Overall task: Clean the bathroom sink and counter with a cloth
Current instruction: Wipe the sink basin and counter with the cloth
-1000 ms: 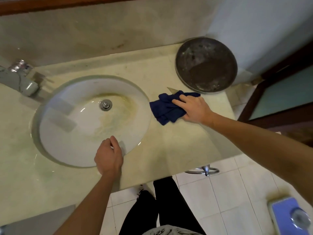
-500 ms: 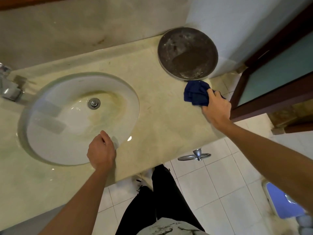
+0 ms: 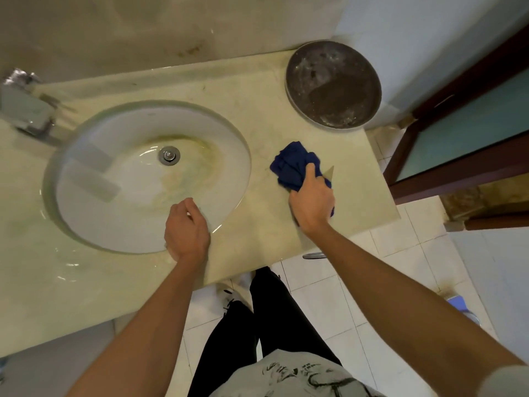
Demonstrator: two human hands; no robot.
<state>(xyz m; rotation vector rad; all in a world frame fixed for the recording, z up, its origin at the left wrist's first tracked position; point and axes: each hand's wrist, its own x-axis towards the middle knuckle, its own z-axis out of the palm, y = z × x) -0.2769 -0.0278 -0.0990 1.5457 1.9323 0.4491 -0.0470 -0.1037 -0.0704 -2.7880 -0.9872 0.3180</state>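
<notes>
A white oval sink (image 3: 94, 202) with yellowish staining around its metal drain (image 3: 169, 155) is set into a pale marble counter (image 3: 257, 116). My right hand (image 3: 312, 202) grips a bunched dark blue cloth (image 3: 293, 166) and holds it against the counter to the right of the sink. My left hand (image 3: 186, 230) rests on the sink's near rim with its fingers curled over the edge.
A round dark metal pan (image 3: 333, 84) sits at the counter's back right corner. A chrome tap (image 3: 25, 107) stands at the far left. A dark wooden door frame (image 3: 446, 179) is on the right. Tiled floor and my legs lie below the counter edge.
My right hand has brought the cloth back from the counter's right edge by the pan toward the middle, nearer the sink. My left hand has stayed on the sink rim.
</notes>
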